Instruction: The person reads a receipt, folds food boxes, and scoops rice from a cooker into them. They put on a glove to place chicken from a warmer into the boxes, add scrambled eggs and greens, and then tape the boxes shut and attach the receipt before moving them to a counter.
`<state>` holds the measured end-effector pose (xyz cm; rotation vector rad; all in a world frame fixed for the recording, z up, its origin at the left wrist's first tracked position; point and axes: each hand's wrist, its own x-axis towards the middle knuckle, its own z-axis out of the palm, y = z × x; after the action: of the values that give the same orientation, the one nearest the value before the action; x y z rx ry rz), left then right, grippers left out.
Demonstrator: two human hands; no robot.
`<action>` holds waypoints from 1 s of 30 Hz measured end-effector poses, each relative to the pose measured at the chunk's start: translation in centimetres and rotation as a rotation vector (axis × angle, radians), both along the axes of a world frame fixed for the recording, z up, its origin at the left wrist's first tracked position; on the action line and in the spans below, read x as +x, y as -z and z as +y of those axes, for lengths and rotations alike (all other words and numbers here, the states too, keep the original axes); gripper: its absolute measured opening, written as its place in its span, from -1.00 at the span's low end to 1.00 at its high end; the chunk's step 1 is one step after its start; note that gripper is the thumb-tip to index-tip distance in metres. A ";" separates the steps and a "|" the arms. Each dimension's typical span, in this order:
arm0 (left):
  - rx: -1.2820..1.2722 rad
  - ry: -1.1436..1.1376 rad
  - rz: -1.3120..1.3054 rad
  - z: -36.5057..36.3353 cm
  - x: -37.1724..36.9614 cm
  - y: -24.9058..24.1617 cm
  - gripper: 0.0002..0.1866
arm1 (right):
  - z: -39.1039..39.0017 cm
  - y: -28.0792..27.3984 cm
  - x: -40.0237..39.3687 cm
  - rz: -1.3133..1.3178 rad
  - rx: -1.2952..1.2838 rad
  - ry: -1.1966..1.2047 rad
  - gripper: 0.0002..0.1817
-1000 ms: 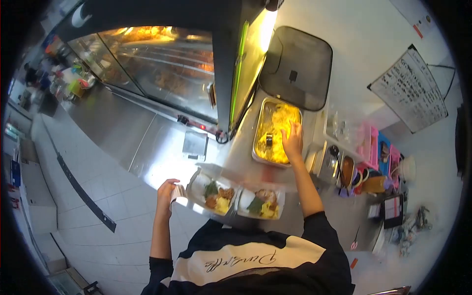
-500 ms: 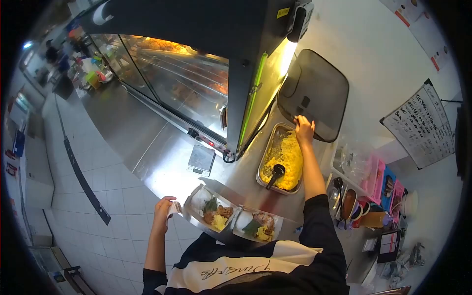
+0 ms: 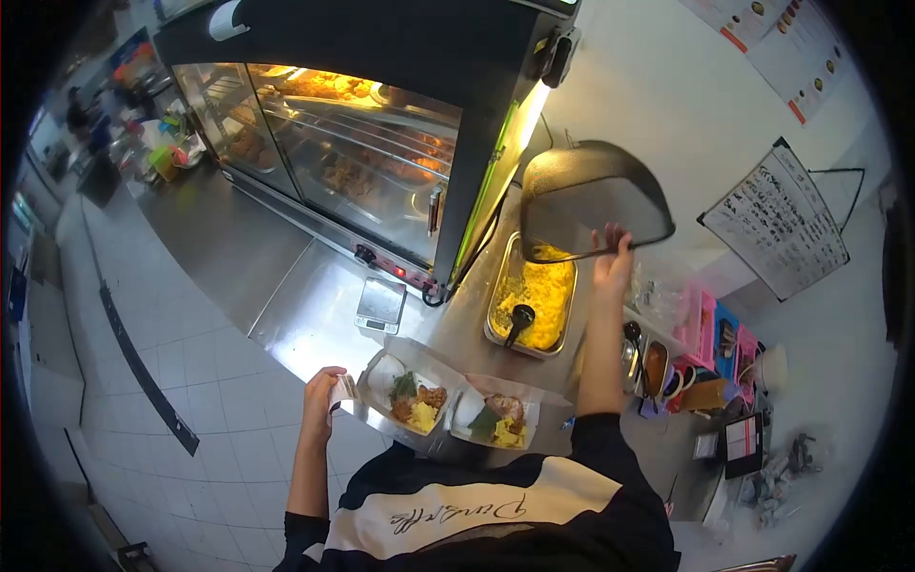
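My right hand (image 3: 612, 265) grips the near edge of a dark mesh cover (image 3: 589, 198) and holds it tilted above a metal tray (image 3: 499, 326) of yellow rice. A black scoop (image 3: 519, 320) rests in the rice. My left hand (image 3: 324, 391) is closed on the left end of two open foil-lined meal boxes (image 3: 412, 393) (image 3: 498, 418). Each box holds white rice, greens and yellow and brown food.
A glass-fronted heated cabinet (image 3: 362, 143) with fried food stands behind the counter. A small scale (image 3: 381, 303) sits on the steel counter (image 3: 305, 315). Sauce pots (image 3: 658, 367), pink and blue boxes (image 3: 710, 329) and a handwritten board (image 3: 772, 221) are at the right. A tiled floor lies at the left.
My right hand left the rice tray, reached to the mesh cover leaning behind it and has lifted and tilted it over the tray. My left hand kept hold of the boxes.
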<state>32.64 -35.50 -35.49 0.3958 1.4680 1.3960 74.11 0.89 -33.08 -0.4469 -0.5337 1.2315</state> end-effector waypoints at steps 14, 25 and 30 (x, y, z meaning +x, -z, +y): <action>0.407 0.437 0.120 5.8 6.3 -9.0 -0.58 | -21.7 8.9 -1.5 0.465 -0.871 -0.267 -0.22; 0.777 0.986 -0.096 5.3 17.5 -16.1 -0.22 | -35.4 -6.1 -0.8 -0.373 -0.209 -0.252 -0.56; 0.776 1.121 -0.113 6.4 24.1 -16.5 -0.16 | -38.1 -8.8 3.4 -0.666 0.027 -0.150 -0.72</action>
<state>56.72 -29.12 -18.96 1.3457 0.3449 0.9273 77.53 -37.17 -24.27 -0.8120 -1.1645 1.2038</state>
